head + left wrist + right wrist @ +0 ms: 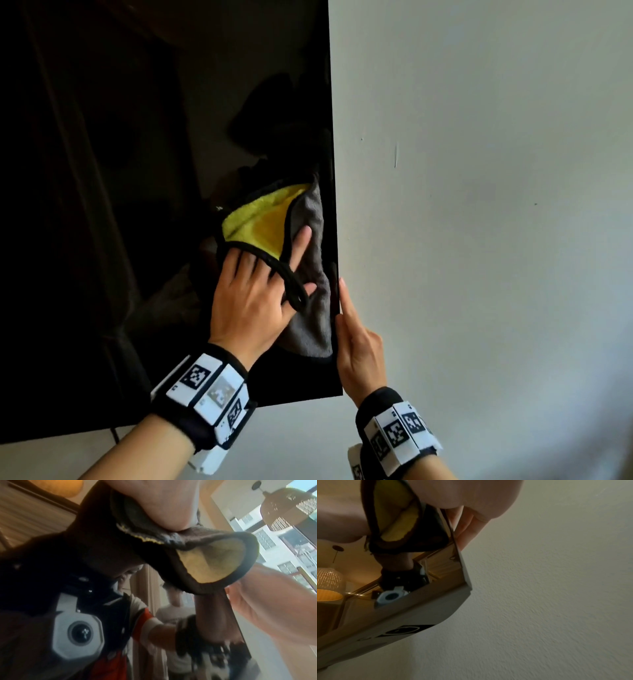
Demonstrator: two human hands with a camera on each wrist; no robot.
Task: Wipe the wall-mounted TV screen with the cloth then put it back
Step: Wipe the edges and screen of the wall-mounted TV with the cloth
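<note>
The black wall-mounted TV screen [137,205] fills the left of the head view. A grey and yellow cloth [310,219] with black edging lies against the screen near its right edge. My left hand [253,294] presses the cloth flat on the glass with fingers spread, and a fold of the cloth drapes over them. My right hand [356,342] holds the TV's right edge just above the lower corner, thumb along the front and fingers [465,527] behind the panel. The cloth [214,561] bunches under my left palm, and the cloth [399,520] also shows from below.
A pale textured wall [479,205] runs to the right of the TV and below it. The TV's lower right corner [464,588] stands out from the wall. The glass reflects the room, a lamp and my wrist camera.
</note>
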